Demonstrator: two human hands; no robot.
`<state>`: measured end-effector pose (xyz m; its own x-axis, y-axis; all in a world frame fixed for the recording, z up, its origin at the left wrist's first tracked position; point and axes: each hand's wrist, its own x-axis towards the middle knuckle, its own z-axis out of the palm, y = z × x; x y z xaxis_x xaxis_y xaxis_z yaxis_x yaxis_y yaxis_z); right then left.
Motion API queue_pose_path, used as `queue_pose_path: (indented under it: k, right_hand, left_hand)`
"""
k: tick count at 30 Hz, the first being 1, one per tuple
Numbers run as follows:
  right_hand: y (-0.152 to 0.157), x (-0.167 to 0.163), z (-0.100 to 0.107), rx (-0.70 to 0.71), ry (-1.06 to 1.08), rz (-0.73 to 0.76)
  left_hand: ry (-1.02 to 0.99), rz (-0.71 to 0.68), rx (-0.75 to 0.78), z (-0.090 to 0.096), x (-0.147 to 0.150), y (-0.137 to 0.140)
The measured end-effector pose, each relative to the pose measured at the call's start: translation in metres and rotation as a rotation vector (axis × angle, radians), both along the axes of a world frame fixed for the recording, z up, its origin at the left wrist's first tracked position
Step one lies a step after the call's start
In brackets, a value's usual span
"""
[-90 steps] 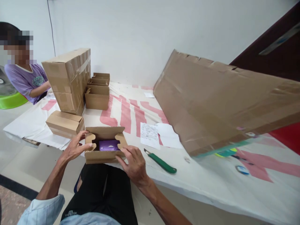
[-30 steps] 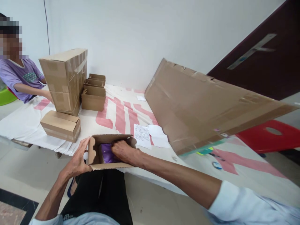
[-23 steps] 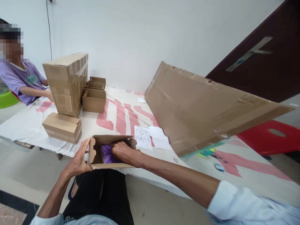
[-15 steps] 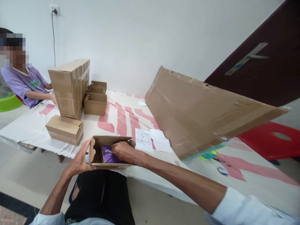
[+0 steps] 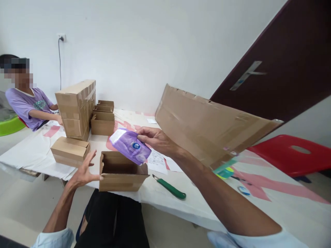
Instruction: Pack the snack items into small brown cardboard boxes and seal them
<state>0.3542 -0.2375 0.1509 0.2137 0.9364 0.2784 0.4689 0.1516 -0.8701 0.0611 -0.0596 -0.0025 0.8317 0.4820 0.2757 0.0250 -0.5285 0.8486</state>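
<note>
A purple plastic packet (image 5: 130, 144) with a blue round logo and a white end hangs tilted above an open cardboard box (image 5: 120, 182). My right hand (image 5: 156, 139) pinches the packet by its upper right edge. Fingers spread, my left hand (image 5: 84, 172) is at the box's left end, its thumb close to the corner; whether it touches I cannot tell. The part of the box interior that shows is dark and bare. To the right of the box lies a green-handled knife (image 5: 170, 187), its blade toward the box.
A closed small carton (image 5: 69, 151) and tall taped cartons (image 5: 74, 110) stand at left, with open boxes (image 5: 103, 123) behind. Printed sheets (image 5: 157, 161) lie mid-table. A large cardboard panel (image 5: 207, 120) leans at right near a red stool (image 5: 292, 153). Another person (image 5: 31, 106) sits at far left.
My right hand has lifted the purple packet out of the box. My left hand has loosened from the box end and opened. The knife now shows, and the view has tilted up slightly.
</note>
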Motion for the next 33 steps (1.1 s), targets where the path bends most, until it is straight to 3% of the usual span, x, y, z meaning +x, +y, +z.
queue_pose_path:
  k: [3, 6, 10, 13, 16, 19, 24, 27, 33]
  right_hand:
    - [0.004, -0.006, 0.004, -0.034, 0.073, 0.007]
    - [0.013, -0.014, 0.0, -0.084, 0.111, 0.071]
    - [0.027, -0.018, -0.01, -0.105, 0.155, 0.119]
    - [0.03, -0.016, -0.015, -0.016, 0.253, 0.073]
    - [0.031, -0.017, -0.02, 0.072, 0.351, 0.124]
    - [0.039, -0.018, -0.029, 0.177, 0.328, 0.077]
    - [0.072, 0.002, -0.049, 0.239, 0.414, -0.054]
    - [0.089, 0.022, -0.063, 0.141, 0.467, -0.092]
    - [0.097, 0.046, -0.092, -0.053, 0.463, -0.116]
  left_hand:
    - [-0.131, 0.0, 0.127, 0.045, 0.006, 0.003]
    - [-0.158, -0.106, 0.242, 0.087, 0.025, -0.002]
    - [-0.167, -0.2, 0.176, 0.11, 0.049, -0.01]
    - [-0.226, -0.12, -0.069, 0.109, 0.058, -0.008]
    - [-0.359, -0.001, -0.252, 0.11, 0.066, 0.0]
    - [-0.412, 0.055, -0.264, 0.118, 0.078, 0.009]
    - [-0.443, -0.033, -0.282, 0.123, 0.1, 0.027]
    - [-0.387, -0.069, -0.345, 0.109, 0.112, 0.043]
    - [-0.212, -0.026, -0.464, 0.061, 0.132, 0.073]
